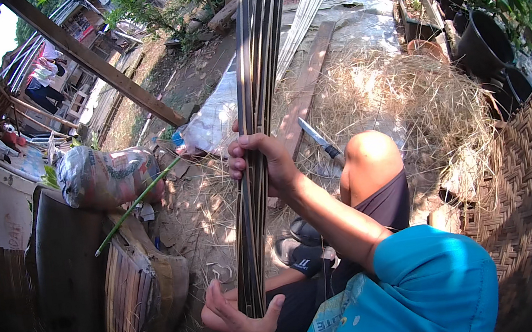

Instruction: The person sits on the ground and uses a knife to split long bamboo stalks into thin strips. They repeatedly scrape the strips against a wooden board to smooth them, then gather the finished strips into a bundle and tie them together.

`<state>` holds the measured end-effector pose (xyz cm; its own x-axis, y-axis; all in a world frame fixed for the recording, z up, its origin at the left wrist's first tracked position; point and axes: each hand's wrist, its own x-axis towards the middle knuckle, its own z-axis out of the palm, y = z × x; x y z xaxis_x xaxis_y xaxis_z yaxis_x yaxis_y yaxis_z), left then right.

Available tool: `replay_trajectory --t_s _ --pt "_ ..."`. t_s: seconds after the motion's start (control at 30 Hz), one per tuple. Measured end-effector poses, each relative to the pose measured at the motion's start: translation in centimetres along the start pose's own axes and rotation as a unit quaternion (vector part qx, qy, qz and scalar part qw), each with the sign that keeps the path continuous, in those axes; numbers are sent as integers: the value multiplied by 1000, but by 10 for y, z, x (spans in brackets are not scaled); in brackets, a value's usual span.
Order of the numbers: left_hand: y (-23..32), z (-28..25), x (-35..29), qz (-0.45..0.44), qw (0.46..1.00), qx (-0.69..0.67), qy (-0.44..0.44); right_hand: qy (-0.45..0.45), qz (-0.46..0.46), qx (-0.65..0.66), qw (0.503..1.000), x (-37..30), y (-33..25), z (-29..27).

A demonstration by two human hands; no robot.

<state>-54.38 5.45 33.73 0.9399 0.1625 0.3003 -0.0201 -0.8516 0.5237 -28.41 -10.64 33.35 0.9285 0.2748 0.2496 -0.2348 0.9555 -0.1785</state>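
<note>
A long bundle of thin split-bamboo strips (245, 101), dark on some faces and pale on others, stands nearly upright in front of me. My right hand (263, 156) is closed round its middle, fingers wrapped over the strips. Down at the bundle's lower end is my left hand (247, 326), its thumb and fingers spread apart on either side of the strips. Whether its palm touches them I cannot tell. Beyond my bent knee lies a knife (319, 137) with a pale blade and dark handle.
More pale strips (308, 16) lie on a sheet (361, 22) ahead, beside a wooden plank (307, 93). Straw-like shavings (405, 97) cover the ground at right, near a woven bamboo panel (525, 192). At left are a stuffed sack (106, 177) and a green stick (136, 203). A person (45, 77) is far left.
</note>
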Motion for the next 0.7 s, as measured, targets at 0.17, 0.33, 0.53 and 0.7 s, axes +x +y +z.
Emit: replay_trajectory --t_s 0.17,0.33,0.53,0.7 --pt "33 -35 -20 -184 934 -8 -306 91 -32 -101 990 32 -71 -18" --pt "21 39 -47 -263 886 -261 -279 160 -53 -152 974 27 -127 -53" --pt "-1 71 -28 -55 894 -145 -419 296 -47 -389 871 21 -183 -97" --pt "-33 76 -3 -167 777 -340 -503 410 -68 -584 698 41 -208 -126"
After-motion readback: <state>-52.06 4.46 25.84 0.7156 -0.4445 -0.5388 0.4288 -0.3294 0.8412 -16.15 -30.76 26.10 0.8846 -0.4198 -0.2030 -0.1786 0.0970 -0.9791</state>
